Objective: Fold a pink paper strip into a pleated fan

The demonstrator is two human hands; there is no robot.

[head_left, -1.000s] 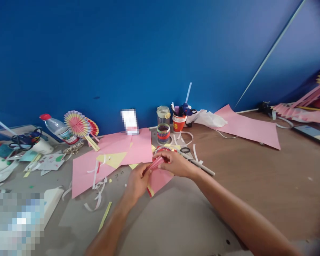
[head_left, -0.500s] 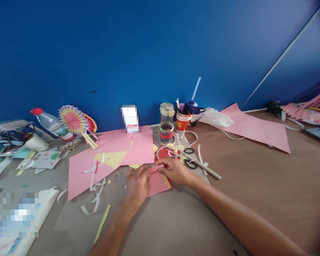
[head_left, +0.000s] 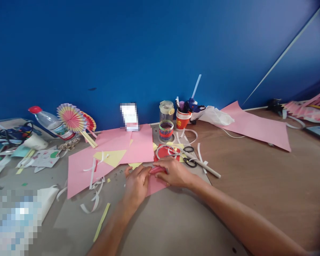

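Observation:
A sheet of pink paper (head_left: 156,185) lies on the grey mat, its far edge gathered into narrow pleats. My left hand (head_left: 137,182) grips the left end of the pleats, fingers bent over them. On the right end, my right hand (head_left: 173,171) pinches the same folds between thumb and fingers. The hands are close together, and the right one covers part of the sheet. Just beyond them are a red paper piece (head_left: 164,152) and black-handled scissors (head_left: 190,162), with a pale rod (head_left: 209,169) lying across the mat edge.
Large pink sheets (head_left: 81,174) with a yellow scrap (head_left: 113,158) lie ahead left. A water bottle (head_left: 166,119) and a red paper cup (head_left: 182,119) of tools stand by the blue wall. Paper fans (head_left: 72,117) rest at left. Another pink sheet (head_left: 258,124) lies right.
My right hand has shifted its hold, its fingers now laid further over the pleats and hiding the sheet's right side. My left hand stays nearly in place.

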